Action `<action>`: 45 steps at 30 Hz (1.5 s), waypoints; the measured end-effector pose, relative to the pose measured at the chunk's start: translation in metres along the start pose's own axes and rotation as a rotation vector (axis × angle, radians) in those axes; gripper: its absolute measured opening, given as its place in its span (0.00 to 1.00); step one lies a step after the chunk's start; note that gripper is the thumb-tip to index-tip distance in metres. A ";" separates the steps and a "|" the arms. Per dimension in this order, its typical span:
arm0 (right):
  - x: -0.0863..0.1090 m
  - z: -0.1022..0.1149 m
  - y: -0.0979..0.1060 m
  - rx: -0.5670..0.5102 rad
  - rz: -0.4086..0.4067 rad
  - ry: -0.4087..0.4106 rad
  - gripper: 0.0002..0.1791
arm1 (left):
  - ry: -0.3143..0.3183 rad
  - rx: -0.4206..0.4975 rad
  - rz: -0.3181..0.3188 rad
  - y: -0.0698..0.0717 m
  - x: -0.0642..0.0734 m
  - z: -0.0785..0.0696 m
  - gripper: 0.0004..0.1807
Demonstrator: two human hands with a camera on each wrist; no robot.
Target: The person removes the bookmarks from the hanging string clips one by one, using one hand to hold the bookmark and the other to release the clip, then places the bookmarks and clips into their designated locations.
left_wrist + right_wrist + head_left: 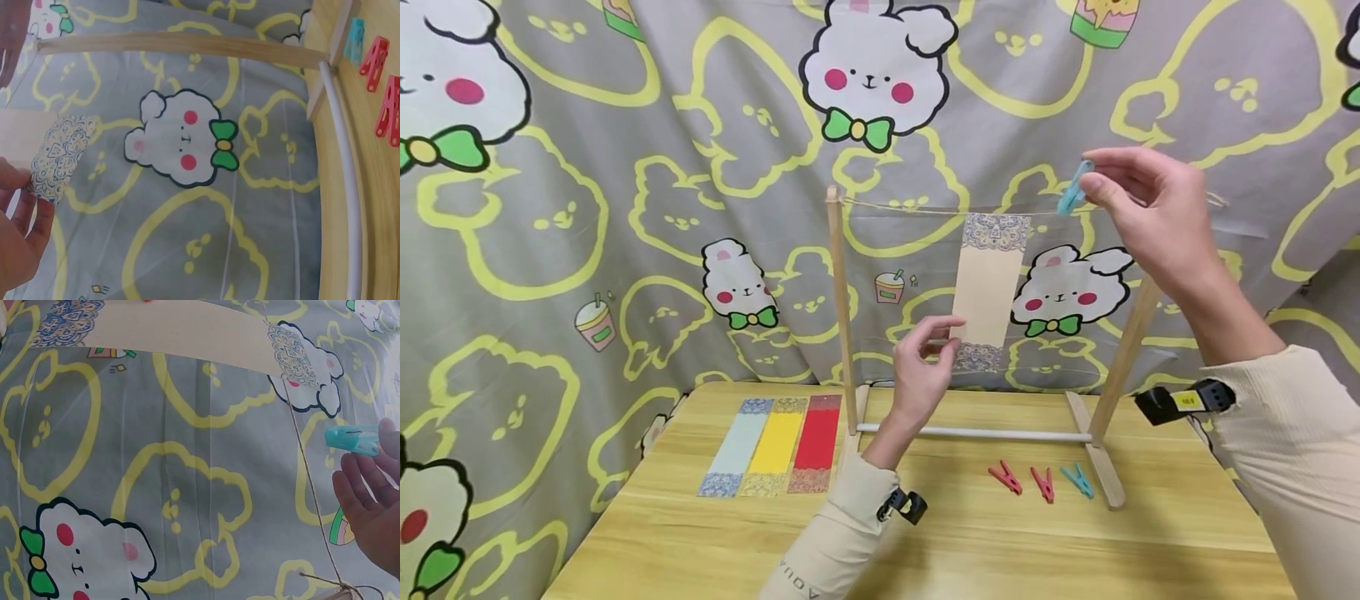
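Note:
A cream bookmark [987, 292] with blue lacy patterned ends stands upright, its top edge at the twine [917, 208] strung across a wooden rack. My left hand [923, 367] pinches its left edge near the lower end, thumb and fingertips on the card in the left wrist view. Higher up and to the right, my right hand [1157, 208] pinches a light blue clothespin [1076, 188] by one end. The clothespin's other end points down toward the twine, right of the card. In the right wrist view the clothespin [353, 439] stands apart from the card's patterned top.
Pale blue, yellow [777, 442] and red bookmarks lie side by side on the wooden table [1000, 550], left of the rack. Two red clothespins [1042, 484] and a blue one [1078, 481] lie by the rack's right foot [1105, 475]. A patterned curtain [625, 208] hangs behind.

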State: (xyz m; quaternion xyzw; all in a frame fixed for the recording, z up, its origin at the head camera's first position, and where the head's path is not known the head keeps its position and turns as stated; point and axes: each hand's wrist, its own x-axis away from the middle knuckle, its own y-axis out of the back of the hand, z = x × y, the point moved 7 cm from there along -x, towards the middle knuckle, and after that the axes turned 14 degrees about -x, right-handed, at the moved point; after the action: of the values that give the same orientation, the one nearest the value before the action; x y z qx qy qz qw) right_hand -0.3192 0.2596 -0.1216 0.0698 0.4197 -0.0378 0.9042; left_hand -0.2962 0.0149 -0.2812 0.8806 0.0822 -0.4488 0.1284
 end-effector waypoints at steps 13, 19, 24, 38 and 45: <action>0.021 0.012 0.007 -0.090 -0.052 0.112 0.17 | 0.006 0.011 0.007 0.014 -0.001 -0.007 0.14; 0.031 0.015 0.008 -0.349 -0.059 0.116 0.17 | 0.010 0.011 0.002 0.016 0.003 0.009 0.14; 0.041 0.017 0.010 -0.403 -0.069 0.103 0.18 | -0.002 0.010 -0.002 0.021 0.005 0.021 0.15; 0.070 0.022 0.014 -0.395 -0.100 0.110 0.18 | 0.010 0.008 -0.022 0.046 0.016 0.017 0.14; 0.089 0.019 0.016 -0.396 -0.115 0.101 0.19 | 0.008 0.007 -0.035 0.059 0.026 0.013 0.15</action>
State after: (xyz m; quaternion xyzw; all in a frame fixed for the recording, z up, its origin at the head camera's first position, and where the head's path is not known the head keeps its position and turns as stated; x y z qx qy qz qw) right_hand -0.2450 0.2715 -0.1762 -0.1315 0.4670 -0.0028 0.8744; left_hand -0.2760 -0.0442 -0.3012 0.8812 0.0964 -0.4477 0.1172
